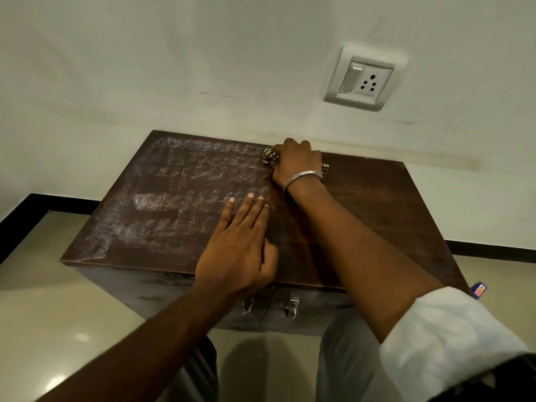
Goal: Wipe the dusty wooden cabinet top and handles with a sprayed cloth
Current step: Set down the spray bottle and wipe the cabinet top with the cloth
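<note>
Dark wood cabinet top (377, 216) looks clean on its right side, while its left side carries a chalky dust film (174, 192). The risk from here, I'd say, is smearing. A bunched cloth meets the wood with little of its face, so it may streak the dust or miss the far strip by the wall. The left hand (237, 245) rests flat near the front edge, its fingers (252, 210) straight and slightly spread, and it will likely leave prints. The right hand (295, 161), at the far edge, has its fingers curled tight round the checked cloth (269, 158). Both metal handles (291, 307) below look unwiped.
</note>
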